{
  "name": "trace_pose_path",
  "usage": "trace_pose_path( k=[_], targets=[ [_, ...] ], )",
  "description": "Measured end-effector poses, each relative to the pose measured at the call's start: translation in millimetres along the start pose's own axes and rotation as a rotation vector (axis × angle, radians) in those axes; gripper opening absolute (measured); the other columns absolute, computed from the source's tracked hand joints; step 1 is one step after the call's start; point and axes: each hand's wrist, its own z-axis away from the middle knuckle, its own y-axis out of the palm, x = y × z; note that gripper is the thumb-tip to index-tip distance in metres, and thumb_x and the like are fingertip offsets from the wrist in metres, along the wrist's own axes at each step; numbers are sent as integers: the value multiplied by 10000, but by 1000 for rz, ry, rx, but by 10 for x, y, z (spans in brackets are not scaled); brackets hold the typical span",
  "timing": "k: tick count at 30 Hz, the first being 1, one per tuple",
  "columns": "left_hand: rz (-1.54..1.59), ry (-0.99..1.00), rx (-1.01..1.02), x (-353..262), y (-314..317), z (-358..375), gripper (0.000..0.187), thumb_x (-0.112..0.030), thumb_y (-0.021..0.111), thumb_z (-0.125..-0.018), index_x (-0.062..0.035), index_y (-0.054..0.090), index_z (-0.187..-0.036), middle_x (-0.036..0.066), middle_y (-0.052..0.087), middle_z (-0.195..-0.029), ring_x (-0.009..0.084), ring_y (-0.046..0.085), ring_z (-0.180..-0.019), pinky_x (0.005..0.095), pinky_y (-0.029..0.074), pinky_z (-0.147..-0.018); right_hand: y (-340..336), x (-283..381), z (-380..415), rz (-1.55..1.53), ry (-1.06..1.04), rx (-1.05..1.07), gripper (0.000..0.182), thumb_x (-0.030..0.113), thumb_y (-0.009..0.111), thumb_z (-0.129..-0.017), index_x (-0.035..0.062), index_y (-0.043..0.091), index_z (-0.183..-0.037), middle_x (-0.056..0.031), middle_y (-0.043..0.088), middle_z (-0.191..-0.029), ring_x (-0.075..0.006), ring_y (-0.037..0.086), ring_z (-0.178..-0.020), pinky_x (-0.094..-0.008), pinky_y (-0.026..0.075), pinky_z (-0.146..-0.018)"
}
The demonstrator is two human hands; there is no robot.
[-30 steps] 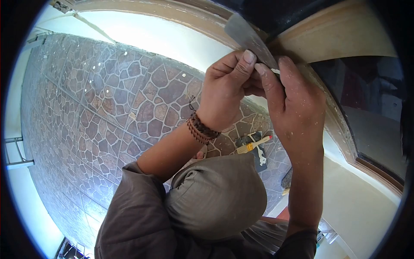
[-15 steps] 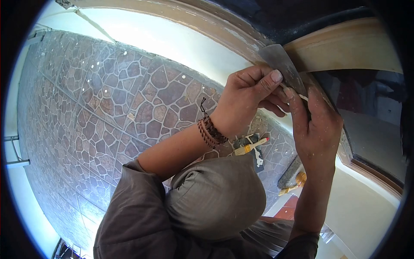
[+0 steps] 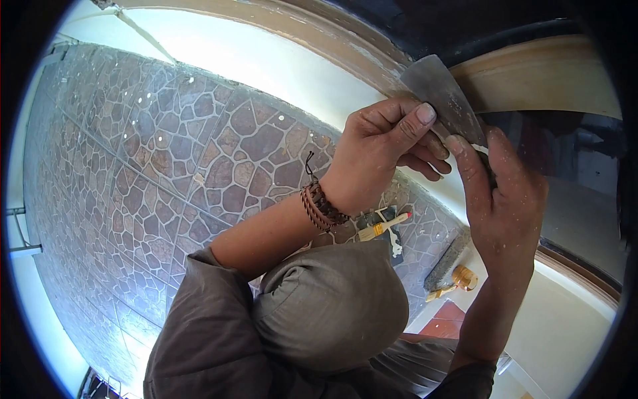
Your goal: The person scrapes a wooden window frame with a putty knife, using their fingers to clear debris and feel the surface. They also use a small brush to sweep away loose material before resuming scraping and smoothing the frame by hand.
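**Head view: flat scraper between both hands, close to the wooden trim**

Scraper [image 3: 444, 93]: grey blade tilted, broad end pointing far and left, narrow end running down to the right hand [image 3: 508, 199]. That hand is closed on the narrow end, thumb on the near left side, fingers on the right. Handle mostly hidden in the grip. A little whitish residue shows at the narrow end.

Left hand [image 3: 372, 153]: thumb and fingertips drawn in at the blade's left edge. Whether they pinch the blade, or only touch it, I cannot tell.

Step in hand, as judged: close fingertip handling of the blade. Next move calls for a firm right-hand hold and left fingertips kept off the edge.

Surroundings: wooden trim [image 3: 372, 58] just beyond the blade's broad end; dark pane [image 3: 578, 189] to the right. Nearer than the hands, on the patterned floor [image 3: 232, 143], a paintbrush [image 3: 385, 227] lies across a dark board [image 3: 397, 255] with white paste [image 3: 397, 242]. Farther right, an amber-coloured object [image 3: 465, 278] sits near a grey slab [image 3: 444, 261].
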Motion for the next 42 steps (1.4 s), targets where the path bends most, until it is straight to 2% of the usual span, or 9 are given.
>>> trace_pose_path(
  k=[9, 19, 28, 30, 34, 36, 37, 40, 42],
  targets=[
    [54, -28, 6, 2, 13, -9, 270, -237, 486, -1015, 5, 603, -1018, 122, 687, -861, 220, 698, -751, 383, 610, -669, 35, 17, 5, 61, -22, -31, 146, 112, 654, -915, -14, 588, -881, -115, 542, -623, -146, 449, -488, -299, 367, -456],
    [73, 7, 18, 17, 14, -12, 281, -251, 471, -1020, -3, 601, -1010, 124, 679, -843, 241, 700, -738, 388, 609, -672, -31, 18, -107, 90, -77, 5, 157, 122, 670, -905, -19, 607, -931, -128, 561, -623, -141, 472, -491, -302, 378, -460],
    [40, -28, -14, 55, 37, 44, 306, -275, 458, -1025, -8, 606, -1006, 127, 681, -838, 238, 698, -723, 373, 601, -661, 28, -41, -47, 52, -81, 45, 203, 138, 673, -898, -35, 594, -968, -193, 520, -619, -251, 483, -464, -324, 399, -467],
    [-8, -32, -43, 42, -1, 64, 298, -269, 482, -1017, -5, 615, -985, 123, 682, -842, 232, 696, -721, 365, 597, -656, 112, -91, -60, 115, -148, -41, 201, 135, 666, -901, -33, 597, -985, -201, 530, -629, -274, 493, -469, -330, 405, -470],
    [-65, -5, -169, 3, 31, 82, 239, -212, 592, -967, 22, 567, -1013, 120, 663, -771, 213, 695, -669, 306, 585, -580, 115, -63, -54, 32, -85, 11, 205, 141, 663, -904, -29, 604, -1003, -196, 545, -633, -283, 516, -480, -343, 412, -474],
    [-281, 320, -405, 31, 66, 76, 335, -140, 585, -963, 31, 486, -1233, 110, 676, -800, 203, 691, -715, 302, 573, -614, 109, -47, -77, 123, -68, -17, 129, 160, 630, -890, 59, 579, -952, -163, 625, -757, -380, 622, -684, -456, 486, -571],
    [-283, 322, -405, 28, 69, 93, 335, -140, 585, -963, 31, 486, -1233, 110, 676, -800, 203, 691, -715, 302, 573, -614, 114, -37, -70, 120, -70, -19, 129, 160, 630, -890, 59, 579, -952, -163, 625, -757, -380, 622, -684, -456, 486, -571],
    [-435, 335, -304, 46, 95, 202, 636, -66, 603, -941, 24, 255, -1466, 116, 675, -859, 155, 668, -692, 241, 516, -565, 158, -34, -52, 104, -78, -14, 145, 154, 640, -884, 50, 580, -965, -165, 623, -746, -380, 624, -681, -454, 485, -569],
    [-513, 358, -267, 85, 51, 222, 658, -67, 598, -945, 17, 227, -1481, 117, 676, -879, 150, 665, -694, 239, 515, -569, 189, -81, -79, 102, -118, -44, 144, 143, 637, -885, 45, 575, -971, -168, 625, -752, -378, 625, -675, -447, 491, -566]
  ],
)
